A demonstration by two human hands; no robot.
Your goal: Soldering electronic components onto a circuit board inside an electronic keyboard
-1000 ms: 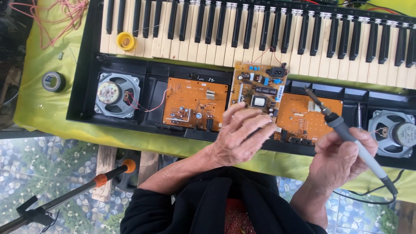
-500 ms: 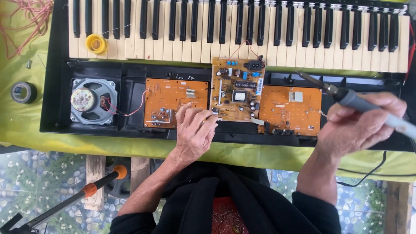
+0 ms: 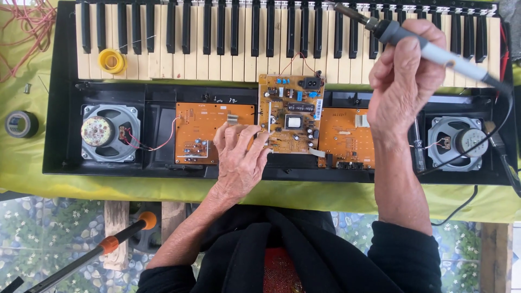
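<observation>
An opened electronic keyboard [image 3: 65, 130] lies on a yellow-green cloth, its orange circuit boards bare. My left hand [image 3: 239, 160] rests flat on the left board [image 3: 198, 122], fingertips touching the lower left edge of the middle board [image 3: 290, 111]. My right hand [image 3: 404, 76] is raised over the keys [image 3: 217, 43] and grips a grey soldering iron [image 3: 423, 49], tip pointing up-left, cable trailing right. A third board [image 3: 344, 135] lies below my right wrist.
Round speakers sit at the left [image 3: 108, 133] and right [image 3: 453, 141] ends of the case. A yellow solder spool [image 3: 111, 61] lies on the keys, a tape roll [image 3: 20, 123] on the cloth, red wires [image 3: 27, 21] top left. An orange-handled tool [image 3: 116, 239] leans below.
My right hand has lifted the soldering iron from beside the right board up over the keys. My left hand has shifted slightly toward the middle board. The view has moved closer.
</observation>
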